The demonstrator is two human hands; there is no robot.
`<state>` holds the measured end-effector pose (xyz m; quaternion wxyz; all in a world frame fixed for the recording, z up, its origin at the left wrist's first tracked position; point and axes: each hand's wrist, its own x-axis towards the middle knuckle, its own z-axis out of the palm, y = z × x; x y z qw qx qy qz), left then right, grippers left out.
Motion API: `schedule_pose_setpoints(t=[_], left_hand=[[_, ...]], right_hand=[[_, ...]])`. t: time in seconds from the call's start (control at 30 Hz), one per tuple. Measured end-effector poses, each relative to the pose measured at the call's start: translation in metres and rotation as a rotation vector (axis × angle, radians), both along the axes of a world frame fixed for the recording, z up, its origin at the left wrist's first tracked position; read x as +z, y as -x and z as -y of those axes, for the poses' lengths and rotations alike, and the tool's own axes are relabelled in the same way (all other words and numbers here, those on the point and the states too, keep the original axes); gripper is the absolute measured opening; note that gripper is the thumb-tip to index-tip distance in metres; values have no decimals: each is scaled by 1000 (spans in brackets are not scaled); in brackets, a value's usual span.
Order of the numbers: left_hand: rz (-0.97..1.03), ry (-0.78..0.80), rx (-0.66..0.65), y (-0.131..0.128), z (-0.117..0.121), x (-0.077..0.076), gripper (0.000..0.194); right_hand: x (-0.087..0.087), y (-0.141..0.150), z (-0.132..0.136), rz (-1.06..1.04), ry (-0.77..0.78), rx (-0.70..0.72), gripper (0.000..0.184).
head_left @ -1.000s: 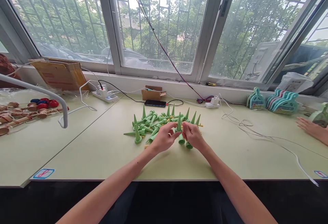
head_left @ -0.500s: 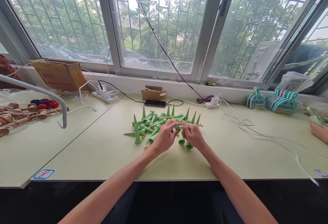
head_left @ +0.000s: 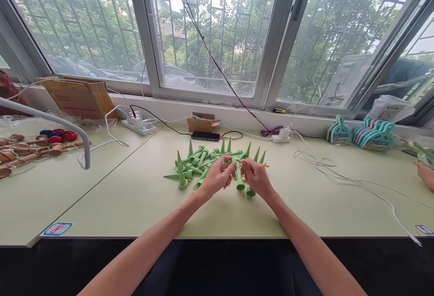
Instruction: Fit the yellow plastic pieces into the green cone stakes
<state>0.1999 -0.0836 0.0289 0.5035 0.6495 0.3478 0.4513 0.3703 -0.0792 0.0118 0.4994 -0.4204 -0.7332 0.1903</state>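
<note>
A pile of green plastic watering spikes lies in front of me, several standing point up, with small yellow pieces among them. My left hand is at the pile's near side, its fingers curled and the thumb close to the index fingertip; what it pinches is hidden. Close by on the right, my right hand is closed, thumb against bent fingers, and I cannot make out what is in it. Between both hands a green spike shows its wide end toward me. Another spike lies partly under my right hand.
Behind the pile are a phone and a small cardboard box. Wooden toys lie at left near a white metal bar. Cables and teal hangers are at right. Another person's hand is at the right edge.
The green piece held between my hands no longer shows clearly. My left hand has tilted and its fingertips have shifted slightly; my right hand has stayed nearly in place.
</note>
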Motion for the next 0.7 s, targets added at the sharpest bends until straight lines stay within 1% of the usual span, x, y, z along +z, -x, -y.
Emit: schedule_pose_setpoints(t=[0.1,0.33,0.47,0.6,0.7], left_hand=[[15,36,-48,0,1,0,43],[6,-55,-29,2,-1,-7,41],[-44,-142,-8,2,-1,-9,38],[-127,-269,57,1,0,-10,37],[-201,-367,99,1,1,-10,29]], right_hand=[[0,0,0,25,-4,30,46],[-5,-1,-2,17,19,70,46],[-6,-1,-2,-16,62,91,49],[-5,0,-1,-64,100,105,53],[-5,1,-1,-106,127,109,56]])
